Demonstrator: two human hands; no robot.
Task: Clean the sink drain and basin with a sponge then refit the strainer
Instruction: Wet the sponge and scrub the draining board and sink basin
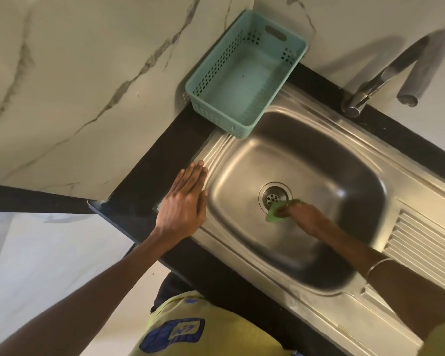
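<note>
A stainless steel sink basin (319, 155) is set in a black counter. Its round drain (272, 197) lies near the basin's middle, with holes showing in its centre. My right hand (302, 217) is down inside the basin, shut on a green sponge (274, 213) that presses the basin floor at the drain's near right rim. My left hand (184, 204) lies flat with fingers together on the sink's left rim and the counter edge, holding nothing. I see no loose strainer anywhere.
A teal plastic basket (242, 73) stands empty at the sink's far left corner, overhanging the rim. A chrome tap (385, 73) arches over the back edge. The ribbed draining board (421, 250) lies to the right. Marble-patterned walls surround the black counter (149, 186).
</note>
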